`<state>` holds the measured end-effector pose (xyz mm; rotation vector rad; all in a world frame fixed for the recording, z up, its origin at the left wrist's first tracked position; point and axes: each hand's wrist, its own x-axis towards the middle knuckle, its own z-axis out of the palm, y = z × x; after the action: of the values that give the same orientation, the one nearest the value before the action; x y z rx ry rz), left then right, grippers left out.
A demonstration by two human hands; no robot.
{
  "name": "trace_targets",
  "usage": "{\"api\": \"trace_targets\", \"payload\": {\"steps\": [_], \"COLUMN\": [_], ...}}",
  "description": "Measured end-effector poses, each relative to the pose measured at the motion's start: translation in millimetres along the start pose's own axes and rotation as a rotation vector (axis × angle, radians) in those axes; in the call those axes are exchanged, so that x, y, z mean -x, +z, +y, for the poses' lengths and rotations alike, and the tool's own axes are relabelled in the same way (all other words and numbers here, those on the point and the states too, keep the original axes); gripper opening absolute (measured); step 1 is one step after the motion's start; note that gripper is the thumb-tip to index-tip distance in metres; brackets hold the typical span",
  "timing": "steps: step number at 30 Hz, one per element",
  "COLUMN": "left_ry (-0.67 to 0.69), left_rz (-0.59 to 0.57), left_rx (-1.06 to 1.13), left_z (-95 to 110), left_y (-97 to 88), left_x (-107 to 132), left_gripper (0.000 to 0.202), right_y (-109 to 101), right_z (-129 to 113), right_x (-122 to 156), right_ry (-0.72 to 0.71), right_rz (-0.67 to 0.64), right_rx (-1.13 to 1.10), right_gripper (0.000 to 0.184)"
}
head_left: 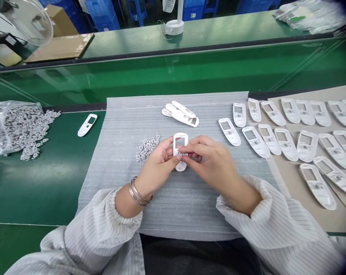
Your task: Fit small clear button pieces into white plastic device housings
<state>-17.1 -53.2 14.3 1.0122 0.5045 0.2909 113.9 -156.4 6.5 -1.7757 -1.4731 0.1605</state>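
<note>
The left hand (158, 164) cradles a white plastic casing (180, 142) at centre frame; the right hand (211, 160) pinches something small against it (hidden by the fingers). Close, braced fingers suit such fine work.

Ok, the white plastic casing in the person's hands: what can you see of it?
The white plastic casing is a narrow, round-ended shell with a rectangular window near its far end. It is held lengthwise, window end away from the person, between the left hand and right hand, whose fingers hide its middle. Whether it touches the grey ribbed foam sheet below cannot be told.
</note>
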Motion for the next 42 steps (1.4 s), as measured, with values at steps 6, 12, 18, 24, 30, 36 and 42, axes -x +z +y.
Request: {"api": "trace_targets", "payload": {"steps": [6, 12, 18, 24, 30, 36, 42], "left_ry": [0.012, 0.016, 0.053, 0.155, 0.274, 0.328, 0.351], "left_rz": [0.052, 0.035, 0.041, 0.024, -0.031, -0.023, -0.005], "left_rx": [0.005, 0.029, 0.021, -0.022, -0.065, -0.091, -0.13], "left_z": [-4.3, -2.2, -4.1, -1.1, -3.1, -5.1, -5.4], "left_y": [-3.7, -5.2, -7.3, -7.2, -5.2, -4.8, -3.3], "left_x": [-2.7, -2.4, -4.1, -2.5, 0.1, 1.3, 2.7], "left_gripper": [0.053, 0.052, 0.047, 0.038, 0.032, 0.029, 0.029], "right_y": [-0.3, 1.5, -0.8, -2.8, 5.8, 5.3, 3.9], "right_z": [0.7, 4.1, -0.4, -2.0, -3.8, -3.5, -5.9], "right_x": [0.1, 1.2, 0.0, -4.0, -1.3, -0.7, -1.5], "right_ry": [-0.055, -0.132, -0.156, 0.144, 0.263, 0.245, 0.225], "right_rz": [-0.023, 0.001, 0.039, 0.018, -0.212, -0.206, -0.22], "right_rx": [0.024, 0.077, 0.109, -0.377, -0.696, -0.633, -0.603], "right_gripper": [0.015, 0.012, 0.018, 0.04, 0.041, 0.039, 0.039]}}
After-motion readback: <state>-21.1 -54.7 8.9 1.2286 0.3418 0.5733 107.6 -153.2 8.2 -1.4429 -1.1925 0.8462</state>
